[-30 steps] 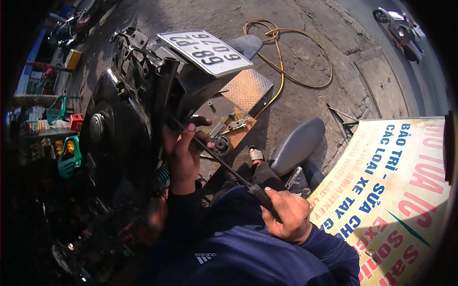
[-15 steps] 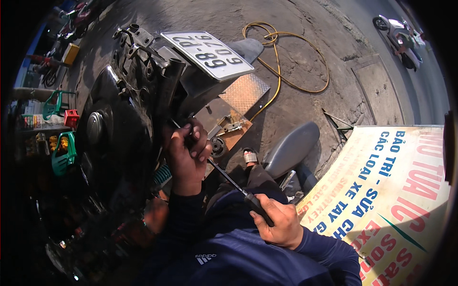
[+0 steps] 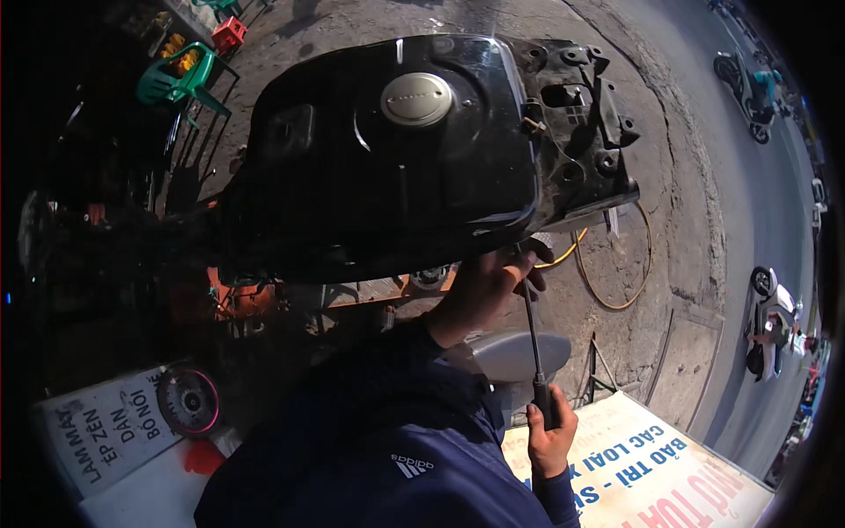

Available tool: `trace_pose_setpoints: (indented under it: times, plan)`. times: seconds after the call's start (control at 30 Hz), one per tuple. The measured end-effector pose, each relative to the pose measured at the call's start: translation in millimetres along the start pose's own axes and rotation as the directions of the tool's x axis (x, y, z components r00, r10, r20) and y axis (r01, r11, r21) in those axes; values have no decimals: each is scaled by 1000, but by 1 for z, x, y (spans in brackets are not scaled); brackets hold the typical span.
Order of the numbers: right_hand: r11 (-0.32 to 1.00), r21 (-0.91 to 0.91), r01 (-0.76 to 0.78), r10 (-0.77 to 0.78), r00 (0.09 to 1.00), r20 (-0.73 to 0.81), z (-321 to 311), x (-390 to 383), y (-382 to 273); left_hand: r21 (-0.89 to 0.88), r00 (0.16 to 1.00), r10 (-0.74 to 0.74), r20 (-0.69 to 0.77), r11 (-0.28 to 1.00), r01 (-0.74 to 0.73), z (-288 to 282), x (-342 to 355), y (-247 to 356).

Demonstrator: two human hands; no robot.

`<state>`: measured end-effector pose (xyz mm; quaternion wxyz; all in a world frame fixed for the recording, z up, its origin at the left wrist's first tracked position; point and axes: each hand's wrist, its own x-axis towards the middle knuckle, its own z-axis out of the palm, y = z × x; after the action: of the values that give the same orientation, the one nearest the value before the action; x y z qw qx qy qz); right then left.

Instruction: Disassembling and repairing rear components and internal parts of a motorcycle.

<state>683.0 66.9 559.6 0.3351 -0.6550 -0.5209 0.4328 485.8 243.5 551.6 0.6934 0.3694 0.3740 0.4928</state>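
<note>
A long screwdriver [image 3: 533, 330] with a dark handle and thin metal shaft stands nearly upright in view. My right hand [image 3: 553, 438] is closed round its handle at the lower end. Higher up, my left hand [image 3: 482, 292] has its fingers curled about the shaft near the tip, just under the edge of a black fuel tank [image 3: 343, 211] with a round silver cap [image 3: 416, 99]. The tank belongs to a stripped motorbike. Right of it is a black bracket frame [image 3: 576, 145] with several holes. The screwdriver's tip is hidden by my fingers and the tank's edge.
A grey bike seat [image 3: 519, 355] lies below my left hand. A yellow hose [image 3: 650, 264] loops on the ground. A printed yellowish board [image 3: 638, 480] is at lower right, a pink-rimmed wheel [image 3: 188, 401] at lower left. Green chairs [image 3: 180, 84] stand far left; scooters [image 3: 775, 321] are on the road.
My view has swung, so the tank's top now shows broadly and the plate seen before is nearly out of sight. Both hands keep to the screwdriver, now more upright in view.
</note>
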Motion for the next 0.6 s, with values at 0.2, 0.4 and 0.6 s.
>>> trace_pose_setpoints:
  times: [0.2, 0.4, 0.6]
  plan:
    - [909, -415, -34, 237, 861, 450, -25, 21, 95, 327, 988, 156, 14, 933, -152, -88, -107, -55]
    - [856, -379, 352, 210, 432, 877, 181, 96, 138, 260, 516, 44, -855, 898, 354, -250, -264, -144]
    - [524, -33, 851, -350, 251, 902, 450, 151, 250, -172, 154, -231, -961, 931, 322, -359, -341, -346]
